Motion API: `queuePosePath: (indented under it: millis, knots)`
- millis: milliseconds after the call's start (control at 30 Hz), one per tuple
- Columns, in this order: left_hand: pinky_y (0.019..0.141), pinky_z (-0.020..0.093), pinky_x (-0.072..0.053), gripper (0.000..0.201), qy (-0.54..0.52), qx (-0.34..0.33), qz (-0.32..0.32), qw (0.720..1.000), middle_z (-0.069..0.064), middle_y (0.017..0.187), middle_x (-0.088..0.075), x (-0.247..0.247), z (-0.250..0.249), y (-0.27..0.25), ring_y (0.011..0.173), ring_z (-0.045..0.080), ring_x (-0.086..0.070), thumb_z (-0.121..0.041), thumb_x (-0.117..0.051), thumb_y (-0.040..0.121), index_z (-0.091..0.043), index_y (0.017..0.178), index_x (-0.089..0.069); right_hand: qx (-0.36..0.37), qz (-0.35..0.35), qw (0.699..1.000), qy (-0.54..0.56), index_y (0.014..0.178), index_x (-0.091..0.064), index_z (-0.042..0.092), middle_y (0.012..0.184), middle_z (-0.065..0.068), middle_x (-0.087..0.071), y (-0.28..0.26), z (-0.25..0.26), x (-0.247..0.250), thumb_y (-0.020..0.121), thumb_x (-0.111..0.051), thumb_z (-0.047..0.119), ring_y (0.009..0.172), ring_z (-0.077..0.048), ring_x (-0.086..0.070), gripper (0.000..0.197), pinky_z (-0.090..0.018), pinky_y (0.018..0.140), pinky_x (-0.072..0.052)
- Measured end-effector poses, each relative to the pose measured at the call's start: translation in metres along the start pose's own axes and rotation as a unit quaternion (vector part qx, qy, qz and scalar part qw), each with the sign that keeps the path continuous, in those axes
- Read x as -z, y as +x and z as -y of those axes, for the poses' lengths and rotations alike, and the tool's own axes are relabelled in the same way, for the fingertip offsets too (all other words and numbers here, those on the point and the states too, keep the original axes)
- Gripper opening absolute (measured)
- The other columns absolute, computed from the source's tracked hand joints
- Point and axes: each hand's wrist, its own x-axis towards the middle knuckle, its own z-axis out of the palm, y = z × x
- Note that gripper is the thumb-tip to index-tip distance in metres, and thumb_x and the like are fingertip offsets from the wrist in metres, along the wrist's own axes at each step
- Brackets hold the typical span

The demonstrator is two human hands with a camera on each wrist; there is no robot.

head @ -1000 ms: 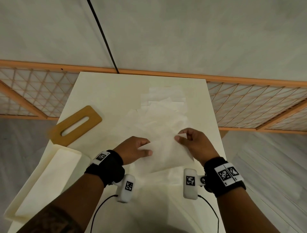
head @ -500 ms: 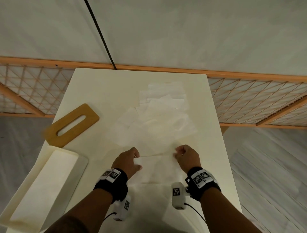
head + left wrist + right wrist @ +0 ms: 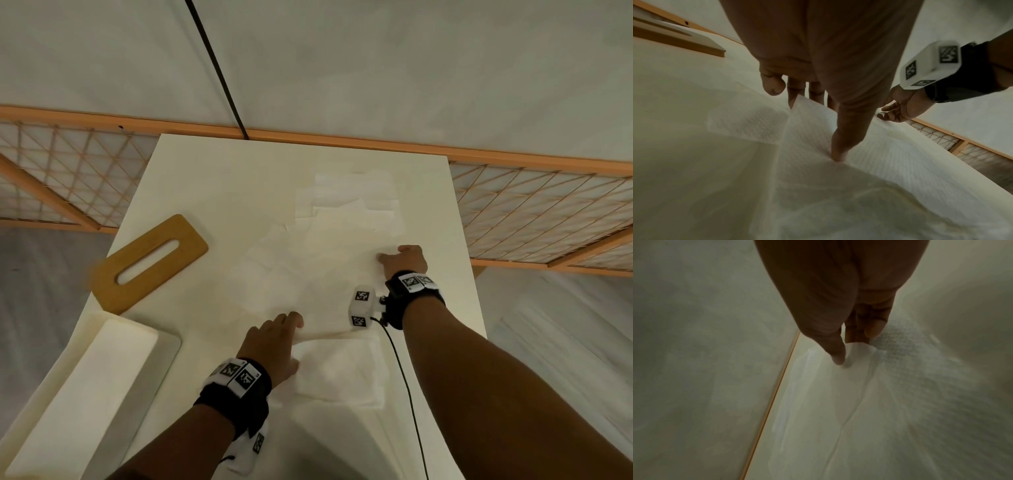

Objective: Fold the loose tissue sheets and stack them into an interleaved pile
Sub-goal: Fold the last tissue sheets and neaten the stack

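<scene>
1. The folded sheet (image 3: pixel 337 370) lies flat on the table (image 3: pixel 212 192), near its front edge, just right of the left hand (image 3: pixel 274 342).
2. That hand rests on the sheet's left side. In the left wrist view its thumb presses straight down into the tissue while the fingers (image 3: pixel 795 94) reach over the sheet's far corner, fairly straight; they grip nothing that can be seen.
3. The loose sheets (image 3: pixel 318 246) lie overlapped in the middle and far part of the table, beyond the folded one.
4. The right hand (image 3: pixel 406 262) is at the right side of that spread. In the right wrist view its thumb and fingers (image 3: pixel 873 327) come together on a raised corner of a loose sheet (image 3: pixel 857 347), pinching it.
5. The two hands are well apart, the right one farther out.
6. A wooden lid (image 3: pixel 150 262) with a slot lies at the table's left edge.
7. A cream box (image 3: pixel 85 394) sits at the front left corner, just beside the lid.
</scene>
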Motion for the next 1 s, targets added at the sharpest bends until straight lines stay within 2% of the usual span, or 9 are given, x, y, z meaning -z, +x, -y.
queuePosePath:
  millis: [133, 233, 333, 500, 600, 667, 767, 867, 1000]
  knots:
    - [0.088, 0.036, -0.045, 0.059, -0.033, -0.001, 0.013, 0.999, -0.015, 0.114, -0.054, 0.004, 0.004, 0.002, 0.101, 0.014, -0.058, -0.036, -0.072, 0.077, -0.036, 0.124, -0.035, -0.005, 0.003, 0.998, 0.055, 0.129, -0.054, 0.013, 0.126, -0.013, -0.064, 0.006, 0.000, 0.000, 0.083, -0.080, 0.018, 0.107, -0.029, -0.063, 0.054, -0.028, 0.080, -0.046]
    - [0.088, 0.037, -0.047, 0.058, -0.091, -0.003, 0.007, 0.996, -0.014, 0.109, -0.054, 0.014, 0.005, 0.003, 0.099, 0.014, -0.059, -0.044, -0.071, 0.079, -0.035, 0.125, -0.038, -0.002, 0.026, 0.988, 0.152, 0.122, -0.053, 0.022, 0.116, -0.011, -0.070, -0.001, -0.005, 0.005, 0.081, -0.080, 0.018, 0.092, -0.026, -0.066, 0.049, -0.038, 0.084, -0.055]
    - [0.085, 0.039, -0.050, 0.049, -0.179, -0.019, -0.069, 0.981, -0.010, 0.111, -0.049, 0.027, 0.001, 0.010, 0.101, 0.018, -0.057, -0.045, -0.069, 0.084, -0.031, 0.124, -0.044, 0.042, 0.110, 0.960, 0.255, 0.126, -0.050, 0.025, 0.113, -0.010, -0.070, -0.030, -0.009, 0.022, 0.085, -0.073, 0.005, 0.091, -0.023, -0.066, 0.051, -0.038, 0.081, -0.054]
    - [0.108, 0.039, -0.041, 0.064, -0.250, -0.098, -0.210, 0.940, -0.006, 0.145, -0.040, 0.071, -0.034, 0.029, 0.130, 0.018, -0.041, -0.006, -0.059, 0.081, -0.026, 0.140, -0.044, 0.171, 0.291, 0.903, 0.267, 0.135, -0.049, 0.023, 0.114, -0.007, -0.069, -0.089, -0.012, 0.055, 0.090, -0.054, -0.016, 0.088, -0.017, -0.062, 0.060, -0.029, 0.073, -0.051]
    - [0.111, 0.038, -0.027, 0.079, -0.236, -0.150, -0.183, 0.942, -0.015, 0.158, -0.028, 0.098, -0.050, 0.035, 0.145, 0.013, -0.024, -0.013, -0.053, 0.074, -0.033, 0.148, -0.036, 0.219, 0.339, 0.883, 0.240, 0.139, -0.049, 0.022, 0.123, 0.001, -0.067, -0.116, -0.011, 0.072, 0.089, -0.050, -0.021, 0.087, -0.012, -0.058, 0.065, -0.022, 0.076, -0.050]
    - [0.109, 0.039, -0.021, 0.073, -0.197, -0.162, -0.155, 0.954, -0.019, 0.159, -0.025, 0.108, -0.056, 0.035, 0.147, 0.008, -0.018, -0.023, -0.056, 0.083, -0.037, 0.150, -0.032, 0.249, 0.350, 0.878, 0.210, 0.141, -0.048, 0.024, 0.133, 0.004, -0.063, -0.130, -0.010, 0.084, 0.089, -0.050, -0.022, 0.095, -0.021, -0.059, 0.070, -0.031, 0.085, -0.052]
    - [0.108, 0.040, -0.023, 0.046, -0.164, -0.153, -0.140, 0.964, -0.026, 0.132, -0.053, 0.114, -0.060, 0.031, 0.129, -0.002, -0.042, -0.036, -0.061, 0.094, -0.042, 0.137, -0.047, 0.283, 0.354, 0.874, 0.177, 0.142, -0.047, 0.032, 0.138, 0.004, -0.059, -0.145, -0.009, 0.097, 0.088, -0.051, -0.021, 0.105, -0.041, -0.055, 0.076, -0.053, 0.094, -0.051]
    - [0.105, 0.038, -0.038, 0.014, -0.200, -0.156, -0.130, 0.959, -0.023, 0.095, -0.068, 0.111, -0.056, 0.023, 0.094, -0.006, -0.059, -0.041, -0.061, 0.094, -0.038, 0.106, -0.067, 0.307, 0.338, 0.879, 0.137, 0.141, -0.045, 0.041, 0.132, 0.003, -0.058, -0.152, -0.011, 0.103, 0.088, -0.059, -0.016, 0.092, -0.033, -0.054, 0.079, -0.047, 0.076, -0.051]
    - [0.091, 0.026, -0.047, 0.008, -0.264, -0.181, -0.078, 0.944, -0.012, 0.089, -0.069, 0.106, -0.055, 0.006, 0.088, 0.005, -0.063, -0.030, -0.061, 0.097, -0.030, 0.097, -0.070, 0.300, 0.308, 0.895, 0.123, 0.134, -0.052, 0.044, 0.116, 0.003, -0.065, -0.164, -0.008, 0.107, 0.090, -0.075, 0.016, 0.100, -0.025, -0.065, 0.057, -0.039, 0.086, -0.058]
